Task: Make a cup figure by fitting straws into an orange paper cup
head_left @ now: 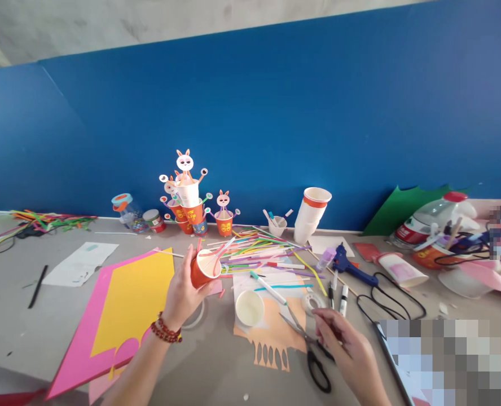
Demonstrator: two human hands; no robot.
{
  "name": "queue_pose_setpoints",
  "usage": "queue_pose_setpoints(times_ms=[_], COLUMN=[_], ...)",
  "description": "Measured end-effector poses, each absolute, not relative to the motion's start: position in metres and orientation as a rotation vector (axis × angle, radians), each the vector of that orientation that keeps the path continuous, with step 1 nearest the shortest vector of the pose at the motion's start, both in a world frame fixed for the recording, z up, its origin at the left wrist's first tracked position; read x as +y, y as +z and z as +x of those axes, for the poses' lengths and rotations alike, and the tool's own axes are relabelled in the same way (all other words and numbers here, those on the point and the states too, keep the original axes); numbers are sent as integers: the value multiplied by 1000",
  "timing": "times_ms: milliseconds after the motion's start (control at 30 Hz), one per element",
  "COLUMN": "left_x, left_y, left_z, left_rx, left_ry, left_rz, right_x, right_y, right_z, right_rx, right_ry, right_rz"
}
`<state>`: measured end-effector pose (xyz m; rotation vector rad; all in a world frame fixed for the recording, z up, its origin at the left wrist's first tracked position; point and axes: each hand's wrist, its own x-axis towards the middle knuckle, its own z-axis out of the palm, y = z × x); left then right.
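Note:
My left hand (181, 293) is closed round an orange paper cup (203, 269) with a pink straw stuck through it, held tilted above the grey table (30, 332). A red bead bracelet sits on that wrist. My right hand (346, 349) rests low at the right, its fingers curled on the black handles of the scissors (307, 344), whose blades lie on a peach paper cut-out (276, 338). A white paper cup (249, 308) stands on that cut-out between my hands. Just above my right hand lies a roll of tape (313, 300).
Yellow and pink card sheets (123, 316) lie at the left. Coloured straws (259, 251), markers, a blue glue gun (350, 265) with its black cord, stacked cups (312, 217) and finished bunny cups (189, 203) fill the back. A blue wall stands behind.

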<state>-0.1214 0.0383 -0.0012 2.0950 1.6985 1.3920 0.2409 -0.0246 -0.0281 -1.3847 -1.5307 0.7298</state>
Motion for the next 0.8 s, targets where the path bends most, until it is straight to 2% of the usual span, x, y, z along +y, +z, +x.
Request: queue_pose_setpoints(times_ms=[233, 500, 800], left_x=[32, 10, -4], left_y=[-5, 12, 26], left_z=[-111, -78, -67], left_rx=[1597, 1424, 1334], left_ry=[1454, 1453, 1436], left_rz=[2121, 2238, 2333], right_x=[-24, -18, -11], right_y=[-21, 32, 59], right_z=[221, 152, 148], right_rx=[-1667, -1985, -2160], right_ry=[598, 534, 565], right_rz=[-1357, -892, -818])
